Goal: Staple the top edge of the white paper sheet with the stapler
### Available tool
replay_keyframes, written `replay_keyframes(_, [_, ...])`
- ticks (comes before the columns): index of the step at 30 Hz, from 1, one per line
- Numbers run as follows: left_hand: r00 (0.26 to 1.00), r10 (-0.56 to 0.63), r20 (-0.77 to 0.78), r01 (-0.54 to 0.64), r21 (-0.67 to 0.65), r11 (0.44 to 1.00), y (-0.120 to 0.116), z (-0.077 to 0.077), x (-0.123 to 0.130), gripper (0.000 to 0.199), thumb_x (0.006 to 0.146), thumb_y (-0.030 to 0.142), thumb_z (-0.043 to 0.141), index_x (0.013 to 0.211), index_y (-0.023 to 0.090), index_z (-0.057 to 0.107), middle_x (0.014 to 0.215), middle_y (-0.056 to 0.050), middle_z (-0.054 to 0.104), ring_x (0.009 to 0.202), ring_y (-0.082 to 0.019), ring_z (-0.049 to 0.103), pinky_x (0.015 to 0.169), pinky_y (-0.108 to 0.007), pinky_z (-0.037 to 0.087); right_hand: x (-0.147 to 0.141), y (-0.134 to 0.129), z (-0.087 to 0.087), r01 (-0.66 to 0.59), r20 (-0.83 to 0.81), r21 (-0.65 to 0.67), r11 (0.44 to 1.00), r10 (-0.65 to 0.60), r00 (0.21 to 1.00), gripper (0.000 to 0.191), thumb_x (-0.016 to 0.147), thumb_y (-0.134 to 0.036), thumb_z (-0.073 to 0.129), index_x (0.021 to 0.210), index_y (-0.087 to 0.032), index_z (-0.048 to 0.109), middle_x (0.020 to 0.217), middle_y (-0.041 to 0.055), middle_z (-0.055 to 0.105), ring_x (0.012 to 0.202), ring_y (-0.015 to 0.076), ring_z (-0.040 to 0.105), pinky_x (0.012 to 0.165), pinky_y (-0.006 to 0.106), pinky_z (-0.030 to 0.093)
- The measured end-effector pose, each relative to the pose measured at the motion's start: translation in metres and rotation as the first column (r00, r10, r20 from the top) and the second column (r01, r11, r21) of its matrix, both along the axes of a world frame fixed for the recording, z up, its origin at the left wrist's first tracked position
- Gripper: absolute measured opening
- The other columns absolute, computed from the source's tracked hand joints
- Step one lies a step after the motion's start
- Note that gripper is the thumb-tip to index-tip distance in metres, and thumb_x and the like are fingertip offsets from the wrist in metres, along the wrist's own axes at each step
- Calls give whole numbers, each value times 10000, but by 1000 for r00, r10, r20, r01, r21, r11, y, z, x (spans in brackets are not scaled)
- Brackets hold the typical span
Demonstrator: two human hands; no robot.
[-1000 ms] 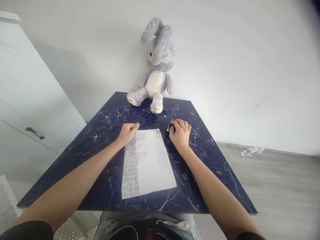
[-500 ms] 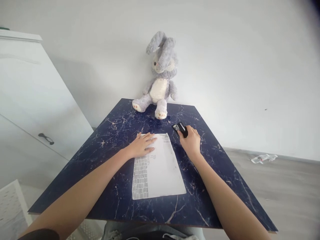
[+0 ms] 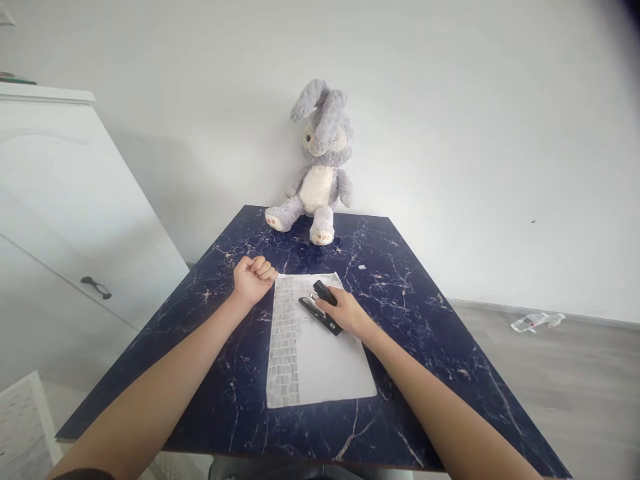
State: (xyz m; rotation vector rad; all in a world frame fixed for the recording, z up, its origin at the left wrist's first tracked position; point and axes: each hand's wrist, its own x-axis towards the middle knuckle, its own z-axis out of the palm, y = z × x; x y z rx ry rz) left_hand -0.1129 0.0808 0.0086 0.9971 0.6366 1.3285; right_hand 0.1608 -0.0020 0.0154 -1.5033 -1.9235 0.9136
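Observation:
A printed sheet of paper (image 3: 335,373), or a thin stack of sheets, lies on the dark blue marbled table (image 3: 220,400). At its far left corner my left hand (image 3: 254,279) is closed, fingers curled, and the corner meets those fingers; the thumb is mostly hidden. My right hand (image 3: 350,312) grips a black stapler (image 3: 323,317) over the far half of the paper. The stapler's jaws are apart and point to the far left, towards the left hand. Whether its base touches the paper I cannot tell.
A grey plush rabbit (image 3: 320,173) sits at the table's far edge against the wall. Small white scraps (image 3: 362,267) lie to the right beyond the paper. A white cabinet (image 3: 65,200) stands at left, and a clear plastic bottle (image 3: 530,323) rests on the floor at right.
My left hand has gone from lying flat on the paper to closing at its far left corner. My right hand has carried the stapler left, from beside the paper to over it.

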Motion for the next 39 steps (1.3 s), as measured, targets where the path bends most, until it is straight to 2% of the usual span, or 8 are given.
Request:
replay_keyframes(4, [987,-160,-7,159,-55,986,-5,0,3,544,834,460,476,542,219,86,506,48,54,440,-109,131,495,-320,298,29,17,2,123,98,-38,992,-119,988,259,927,-468,602,909,-210,618,826,20,677,770,204,645,664,291,430])
replay_keyframes(8, [955,-295,7,295,-58,954,-4,-3,4,558,751,446,508,500,228,60,486,57,-11,413,-95,73,467,-322,257,68,34,3,215,117,-76,974,-206,972,363,924,-561,599,918,-199,629,864,46,699,762,208,654,642,291,424])
replay_keyframes(11, [915,-403,-19,402,-34,915,-2,-4,3,593,706,454,549,484,227,48,467,64,-38,388,-82,54,458,-312,246,91,43,3,277,95,-95,956,-268,959,385,912,-576,608,958,-196,643,887,49,709,750,202,654,621,287,422])
replay_keyframes(14, [863,-503,-43,503,-17,864,-1,-6,4,608,669,447,579,458,224,54,435,61,-28,370,-75,58,459,-307,239,102,45,3,273,107,-99,957,-263,959,389,900,-569,632,1001,-194,653,899,53,716,742,202,657,610,289,425])
replay_keyframes(19, [804,-583,-115,585,-23,811,-4,-7,6,607,688,465,582,419,233,91,408,54,13,360,-77,71,458,-320,246,95,36,14,224,195,-94,970,-203,960,353,894,-495,670,1058,-183,682,976,95,739,793,228,680,637,313,456])
replay_keyframes(24, [731,-665,-153,672,-6,740,-7,-7,8,574,693,455,572,416,237,119,401,48,49,375,-80,63,464,-334,249,86,24,27,137,343,-73,988,-104,934,230,878,-415,694,924,-190,679,926,97,738,768,241,677,631,330,453])
replay_keyframes(32, [668,-715,-207,719,-71,692,-9,-6,11,564,631,481,612,387,246,161,391,49,63,379,-81,70,483,-331,208,70,14,29,181,406,-30,983,-153,901,87,882,-259,680,883,-183,637,886,124,733,697,218,653,588,314,433])
replay_keyframes(39, [614,-759,-215,768,-59,638,-9,-8,10,560,674,495,629,401,252,205,398,53,62,365,-93,89,488,-333,195,61,-7,34,88,469,-132,987,-16,883,64,851,-228,687,850,-193,633,872,132,731,648,217,642,562,329,419])
